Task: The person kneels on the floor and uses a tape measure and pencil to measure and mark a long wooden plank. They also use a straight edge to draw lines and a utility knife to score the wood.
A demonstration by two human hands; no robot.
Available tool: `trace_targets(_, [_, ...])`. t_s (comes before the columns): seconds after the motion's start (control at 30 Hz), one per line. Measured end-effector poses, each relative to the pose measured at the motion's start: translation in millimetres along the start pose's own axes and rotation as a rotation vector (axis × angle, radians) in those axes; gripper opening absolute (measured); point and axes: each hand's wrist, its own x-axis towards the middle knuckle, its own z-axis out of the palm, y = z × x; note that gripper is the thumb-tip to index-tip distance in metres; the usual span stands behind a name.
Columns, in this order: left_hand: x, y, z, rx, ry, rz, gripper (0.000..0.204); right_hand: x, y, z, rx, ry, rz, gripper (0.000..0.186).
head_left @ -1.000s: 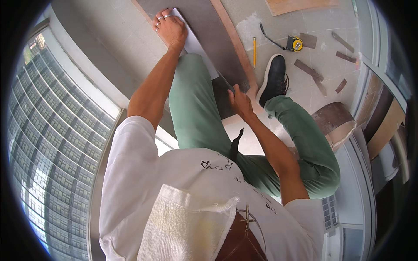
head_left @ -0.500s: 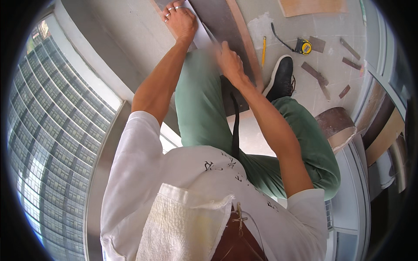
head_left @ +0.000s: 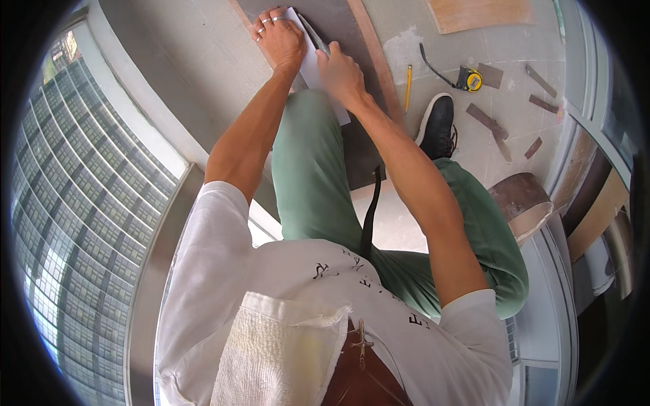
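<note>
A long white straight strip (head_left: 313, 71) lies on a dark brown sheet (head_left: 342, 30) with a lighter, pinkish-tan border. My left hand (head_left: 281, 42), rings on its fingers, presses the strip's far part down with bent fingers. Close beside it, my right hand (head_left: 342, 73) is closed around a slim grey knife (head_left: 315, 37), which lies along the strip's right edge. The knife's tip and the exact contact with the sheet are too small to make out. My green-trousered knee (head_left: 308, 108) covers part of the sheet near the strip's lower end.
Right of the sheet lie a yellow pencil (head_left: 408, 88), a yellow-black tape measure (head_left: 469, 79) and several dark offcuts (head_left: 486, 120). A tan sheet (head_left: 481, 13) is at the far side. A curved brown roll (head_left: 518, 196) sits by my bent leg. Windows flank both sides.
My right hand has moved away from me and slightly left along the strip with the knife, closer to my left hand. The strip's lower end now shows beside my knee.
</note>
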Motion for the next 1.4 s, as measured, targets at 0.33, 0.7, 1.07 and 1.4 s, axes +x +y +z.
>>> trace_targets(0.33, [-6, -2, -7, 0.001, -0.068, -0.038, 0.03, -172, 102, -5, 0.058, -0.3, 0.263, 0.035])
trace_targets(0.7, [0, -1, 0, 0.021, 0.009, 0.042, 0.03, -10, -1, -12, 0.049, -0.11, 0.065, 0.037])
trace_targets(1.07, [-3, -9, -3, -0.013, -0.039, -0.017, 0.03, -72, 48, -13, 0.069, -0.073, 0.039, 0.04])
trace_targets(1.4, [-6, -1, -6, -0.002, -0.052, -0.022, 0.03, -107, 70, 7, 0.027, -0.213, 0.153, 0.039])
